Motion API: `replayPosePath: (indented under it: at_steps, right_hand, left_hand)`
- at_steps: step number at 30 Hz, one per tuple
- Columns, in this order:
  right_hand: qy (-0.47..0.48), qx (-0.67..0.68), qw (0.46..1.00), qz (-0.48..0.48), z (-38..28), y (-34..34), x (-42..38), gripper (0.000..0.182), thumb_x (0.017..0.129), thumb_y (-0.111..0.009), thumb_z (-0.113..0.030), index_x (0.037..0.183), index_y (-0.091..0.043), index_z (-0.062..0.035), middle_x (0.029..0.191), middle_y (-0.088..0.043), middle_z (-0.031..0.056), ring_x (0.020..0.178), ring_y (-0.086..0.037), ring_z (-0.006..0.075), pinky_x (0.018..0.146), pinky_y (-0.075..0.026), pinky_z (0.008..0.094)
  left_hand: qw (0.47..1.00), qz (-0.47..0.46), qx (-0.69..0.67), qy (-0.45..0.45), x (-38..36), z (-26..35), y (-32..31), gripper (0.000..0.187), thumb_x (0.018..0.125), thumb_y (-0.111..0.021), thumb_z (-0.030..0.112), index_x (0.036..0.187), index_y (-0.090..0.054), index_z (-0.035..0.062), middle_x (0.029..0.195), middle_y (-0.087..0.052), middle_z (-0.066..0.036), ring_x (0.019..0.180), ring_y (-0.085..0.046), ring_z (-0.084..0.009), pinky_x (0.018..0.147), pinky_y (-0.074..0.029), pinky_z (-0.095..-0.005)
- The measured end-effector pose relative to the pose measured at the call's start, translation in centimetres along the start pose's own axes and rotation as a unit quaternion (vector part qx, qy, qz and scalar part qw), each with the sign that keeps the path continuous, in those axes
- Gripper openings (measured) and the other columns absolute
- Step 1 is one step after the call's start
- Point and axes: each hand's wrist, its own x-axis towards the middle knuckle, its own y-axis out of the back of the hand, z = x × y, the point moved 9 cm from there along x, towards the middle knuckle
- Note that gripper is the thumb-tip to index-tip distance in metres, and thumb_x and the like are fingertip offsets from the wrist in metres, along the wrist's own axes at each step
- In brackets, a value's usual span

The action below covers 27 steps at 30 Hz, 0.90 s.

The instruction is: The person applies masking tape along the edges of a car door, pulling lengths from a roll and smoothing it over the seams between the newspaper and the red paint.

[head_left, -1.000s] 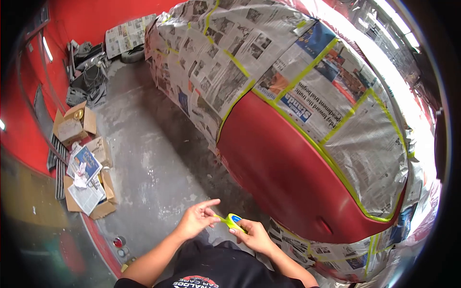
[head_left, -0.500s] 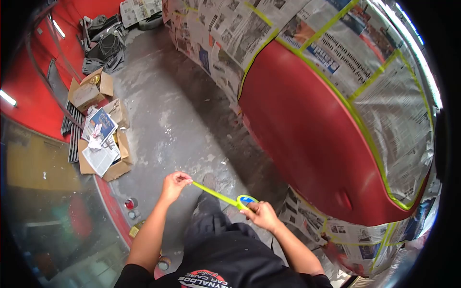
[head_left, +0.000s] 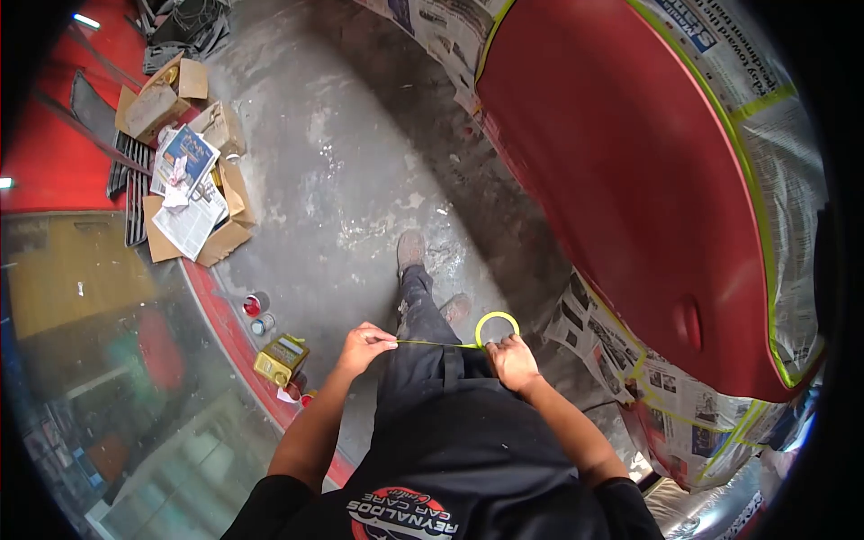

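Observation:
A roll of yellow-green masking tape (head_left: 498,316) stands in my right hand (head_left: 515,361), the fingers closed on its lower edge. From it a narrow strip of tape (head_left: 436,342) runs level and taut across to my left hand (head_left: 366,348), where thumb and fingertips pinch its free end. Both hands are in front of my thighs, over the dark trousers. To the right is a red car panel (head_left: 621,162), bordered by yellow-green tape and newspaper (head_left: 792,171); neither hand touches it.
Cardboard boxes (head_left: 236,193) with newspapers sit at the left. Near my left forearm are a yellow-gold tin (head_left: 281,360) and small cans (head_left: 263,324) beside a red ledge and glass pane (head_left: 171,396). Grey concrete floor (head_left: 315,99) lies ahead; papered bodywork bulges at right.
The view has tipped further down and shifted. The tape strip has gone from slanting, broad side showing, to level and edge-on. The roll has turned and shows its ring.

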Motion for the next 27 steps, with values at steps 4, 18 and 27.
replayPosePath:
  at_steps: [4, 18, 27]
  right_hand:
    - [-0.013, -0.014, 1.0, -0.022, 0.1, 0.9, 0.6, 0.02, 0.089, -0.062, -0.023, 0.099, -0.065, -0.0063, 0.073, -0.069, 0.0084, 0.084, -0.064, 0.0263, 0.086, -0.043, 0.0409]
    - [-0.047, 0.031, 0.998, 0.03, 2.1, -1.6, 5.1, 0.014, 0.088, -0.066, -0.018, 0.093, -0.059, -0.0068, 0.074, -0.065, 0.0118, 0.083, -0.062, 0.0293, 0.084, -0.044, 0.0422]
    - [-0.039, 0.041, 0.998, 0.015, 2.5, 0.9, 5.4, 0.022, 0.096, -0.064, -0.03, 0.091, -0.062, -0.0085, 0.078, -0.068, 0.0098, 0.089, -0.06, 0.0276, 0.088, -0.042, 0.0421]
  left_hand:
    - [1.0, 0.024, -0.008, -0.004, -0.8, -0.1, -0.4, 0.013, 0.081, -0.085, 0.004, 0.093, -0.081, 0.0057, 0.091, -0.064, -0.001, 0.073, -0.06, -0.0098, 0.068, -0.05, -0.0236]
    - [0.997, 0.067, 0.015, -0.019, 1.2, -2.2, -0.6, 0.012, 0.08, -0.085, 0.005, 0.091, -0.081, 0.0052, 0.091, -0.065, -0.004, 0.076, -0.061, -0.0119, 0.068, -0.049, -0.0258]
    - [0.993, 0.036, -0.105, 0.028, 0.9, -2.4, -1.1, 0.008, 0.084, -0.082, 0.004, 0.092, -0.081, 0.003, 0.093, -0.066, -0.004, 0.081, -0.066, -0.0124, 0.075, -0.055, -0.0252]
